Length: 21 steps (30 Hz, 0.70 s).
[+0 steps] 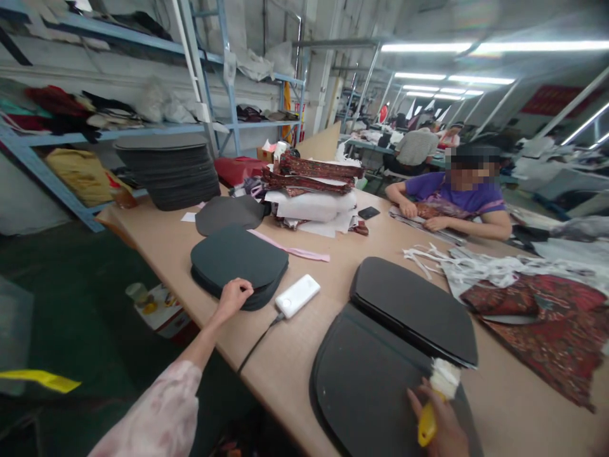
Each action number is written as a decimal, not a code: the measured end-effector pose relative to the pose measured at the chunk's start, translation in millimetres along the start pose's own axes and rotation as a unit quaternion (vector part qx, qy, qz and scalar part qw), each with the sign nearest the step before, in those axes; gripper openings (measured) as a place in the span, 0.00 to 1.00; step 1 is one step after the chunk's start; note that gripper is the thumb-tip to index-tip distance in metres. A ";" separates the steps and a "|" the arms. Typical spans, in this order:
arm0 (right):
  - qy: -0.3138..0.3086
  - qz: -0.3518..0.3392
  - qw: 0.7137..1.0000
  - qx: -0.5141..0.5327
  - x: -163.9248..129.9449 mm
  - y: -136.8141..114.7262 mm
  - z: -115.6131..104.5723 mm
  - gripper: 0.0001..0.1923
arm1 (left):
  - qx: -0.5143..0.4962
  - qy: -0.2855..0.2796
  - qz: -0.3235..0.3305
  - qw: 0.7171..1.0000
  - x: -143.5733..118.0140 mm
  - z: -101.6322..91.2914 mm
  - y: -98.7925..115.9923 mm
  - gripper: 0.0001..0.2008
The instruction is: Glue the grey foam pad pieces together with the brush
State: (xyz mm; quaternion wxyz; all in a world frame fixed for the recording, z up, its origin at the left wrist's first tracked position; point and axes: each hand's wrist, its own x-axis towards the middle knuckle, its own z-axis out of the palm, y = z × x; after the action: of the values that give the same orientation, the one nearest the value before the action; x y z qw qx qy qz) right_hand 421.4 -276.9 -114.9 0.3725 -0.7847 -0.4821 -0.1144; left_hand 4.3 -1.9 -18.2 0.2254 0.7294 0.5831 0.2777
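Note:
My left hand pinches the near edge of the top sheet on a stack of dark rounded panels. In my right hand is a paintbrush with a yellow handle and pale bristles. The brush is over a larger dark panel stack close to me; whether its bristles touch cannot be made out. Another dark stack lies against the far side of that one. Between my hands sits a white power bank with a black cable.
A tall pile of dark panels stands at the table's far left. Patterned fabric bundles lie beyond the middle. On the right are patterned cloth and white strips. Across the table a person handles fabric. Blue shelves line the wall.

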 end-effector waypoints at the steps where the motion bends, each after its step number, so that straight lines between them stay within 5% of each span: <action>1: 0.005 0.006 1.000 0.006 4.9 -17.8 -3.7 0.30 | -0.025 -0.005 -0.007 1.000 2.2 -2.1 -2.9 0.05; 5: -0.002 -0.003 0.995 0.096 32.5 -130.3 2.4 0.24 | -0.106 0.009 -0.012 0.994 2.5 -8.3 -5.0 0.08; 9: -0.191 0.033 0.950 0.246 75.2 -262.4 44.6 0.19 | -0.121 0.095 0.033 0.987 -8.8 -11.7 18.1 0.09; 12: -0.230 0.114 0.925 0.282 102.9 -326.7 85.1 0.16 | -0.105 0.147 0.129 0.975 -20.8 -13.0 40.1 0.07; 15: -0.224 0.130 0.925 0.278 113.9 -350.5 114.2 0.12 | -0.122 0.152 0.149 0.969 -42.2 -10.6 50.2 0.06; 18: -0.213 0.103 0.934 0.269 115.5 -348.0 119.3 0.12 | -0.253 0.192 -0.028 0.948 -76.8 -3.7 49.2 0.12; 19: -0.212 0.098 0.934 0.271 116.5 -344.3 115.3 0.12 | -0.342 0.162 -0.119 0.918 -88.6 -0.9 48.8 0.16; 21: -0.207 0.093 0.933 0.278 121.2 -334.0 99.2 0.13 | -0.531 0.010 -0.269 0.804 -105.7 3.9 50.9 0.19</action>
State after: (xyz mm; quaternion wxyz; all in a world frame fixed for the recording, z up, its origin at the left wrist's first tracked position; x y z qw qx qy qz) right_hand 184.2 -40.5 39.7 0.4770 -0.6973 -0.4857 0.2242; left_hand 26.4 -116.2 -2.9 0.6370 0.3073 0.5197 0.4792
